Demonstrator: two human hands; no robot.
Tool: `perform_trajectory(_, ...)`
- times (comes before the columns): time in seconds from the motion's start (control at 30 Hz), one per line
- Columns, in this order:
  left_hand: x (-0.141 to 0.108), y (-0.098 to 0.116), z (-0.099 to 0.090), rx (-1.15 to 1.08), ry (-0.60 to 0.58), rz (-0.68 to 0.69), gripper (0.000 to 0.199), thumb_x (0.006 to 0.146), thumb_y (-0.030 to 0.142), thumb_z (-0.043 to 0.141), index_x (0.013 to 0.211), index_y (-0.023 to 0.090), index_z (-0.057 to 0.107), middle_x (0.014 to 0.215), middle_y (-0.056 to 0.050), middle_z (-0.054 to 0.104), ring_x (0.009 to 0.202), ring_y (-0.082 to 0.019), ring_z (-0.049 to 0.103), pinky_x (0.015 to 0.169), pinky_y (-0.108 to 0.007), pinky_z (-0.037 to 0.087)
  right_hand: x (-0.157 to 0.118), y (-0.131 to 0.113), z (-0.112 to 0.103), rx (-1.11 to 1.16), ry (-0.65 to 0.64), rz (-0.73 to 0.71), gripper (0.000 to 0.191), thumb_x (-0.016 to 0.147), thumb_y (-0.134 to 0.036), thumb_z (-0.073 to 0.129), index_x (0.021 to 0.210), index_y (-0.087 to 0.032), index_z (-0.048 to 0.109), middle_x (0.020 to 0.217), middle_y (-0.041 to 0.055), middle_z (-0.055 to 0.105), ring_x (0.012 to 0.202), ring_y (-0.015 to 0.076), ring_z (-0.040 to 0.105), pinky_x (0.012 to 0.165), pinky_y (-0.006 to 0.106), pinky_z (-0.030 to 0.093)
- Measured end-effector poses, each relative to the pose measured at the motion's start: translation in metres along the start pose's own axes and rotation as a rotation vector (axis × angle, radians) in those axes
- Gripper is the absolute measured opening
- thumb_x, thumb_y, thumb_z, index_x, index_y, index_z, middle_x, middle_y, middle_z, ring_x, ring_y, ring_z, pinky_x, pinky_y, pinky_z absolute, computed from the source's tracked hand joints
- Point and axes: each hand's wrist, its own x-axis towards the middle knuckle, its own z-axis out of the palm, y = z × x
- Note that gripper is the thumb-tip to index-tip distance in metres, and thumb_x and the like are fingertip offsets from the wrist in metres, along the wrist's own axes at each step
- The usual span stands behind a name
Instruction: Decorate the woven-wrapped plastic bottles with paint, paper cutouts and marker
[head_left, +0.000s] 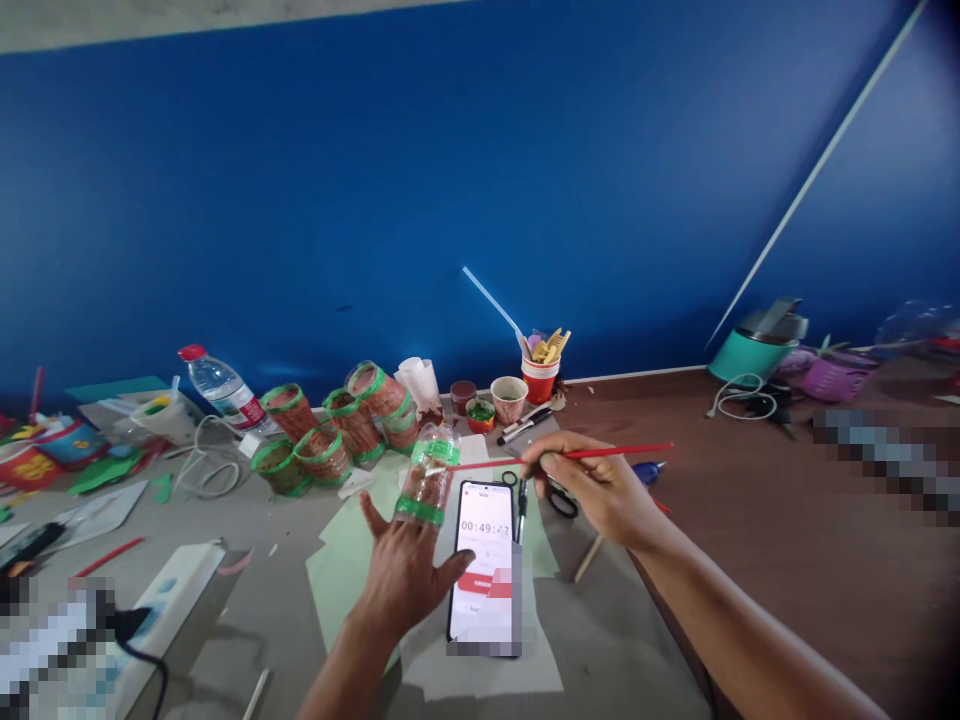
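While the left hand wears the clear plastic cup on its inner fingers, with thumb and one outer finger spread apart, the right hand pinches the red brush, whose tip appears to touch the cup's wall. This cup is above the pale paper, just beside the phone. Green bands and brown colour between them are already on it; I judge it mostly coloured, with perhaps some filling left. Behind, several similar cups carry both colours and seem finished.
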Motion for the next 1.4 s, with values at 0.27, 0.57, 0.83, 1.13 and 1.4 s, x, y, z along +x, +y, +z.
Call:
perform_trajectory(0.27,0.002,0.002,-0.002,-0.007,0.014,-0.012,0.054,0.087,0.05,0.048,0.131,0.018,0.053,0.117,-0.018,0.068,0.123,-0.035,0.053,0.108,-0.059,-0.02,0.001,-0.001,0.002,0.013,-0.029,0.017,0.024,0.092,-0.034,0.052,0.09,-0.017,0.068,0.08,0.0058,0.066,0.062,0.0144,0.061,0.056,0.028,0.049)
perform_trajectory(0.57,0.001,0.006,-0.003,0.0,-0.045,-0.011,0.046,0.088,0.053,0.046,0.111,0.021,0.068,0.089,-0.012,0.076,0.096,-0.032,0.067,0.109,-0.059,-0.019,-0.002,-0.008,0.002,-0.045,0.007,0.015,0.021,0.092,-0.03,0.05,0.088,-0.018,0.067,0.08,0.0053,0.066,0.062,0.0143,0.06,0.057,0.027,0.048)
perform_trajectory(0.83,0.002,0.008,-0.005,0.016,-0.029,0.008,0.048,0.089,0.055,0.042,0.103,0.02,0.071,0.088,-0.011,0.075,0.084,-0.028,0.068,0.109,-0.057,-0.018,-0.004,-0.012,-0.001,-0.087,-0.035,0.017,0.021,0.092,-0.027,0.048,0.088,-0.018,0.066,0.08,0.0053,0.065,0.063,0.0143,0.06,0.057,0.027,0.047)
perform_trajectory(1.13,0.002,0.008,-0.003,-0.021,-0.003,-0.002,0.049,0.088,0.056,0.045,0.117,0.022,0.065,0.095,-0.012,0.074,0.093,-0.031,0.066,0.11,-0.059,-0.015,-0.004,-0.009,-0.002,-0.115,0.052,0.006,0.02,0.092,-0.026,0.049,0.091,-0.017,0.067,0.078,0.0047,0.065,0.064,0.0144,0.06,0.059,0.028,0.046)
perform_trajectory(1.4,0.002,0.008,-0.006,-0.016,-0.012,0.024,0.05,0.091,0.054,0.039,0.083,0.018,0.072,0.067,-0.007,0.071,0.072,-0.025,0.066,0.109,-0.058,-0.015,-0.005,-0.009,0.001,-0.06,0.014,0.031,0.019,0.092,-0.026,0.049,0.089,-0.017,0.065,0.079,0.0042,0.064,0.064,0.0135,0.06,0.058,0.026,0.045)
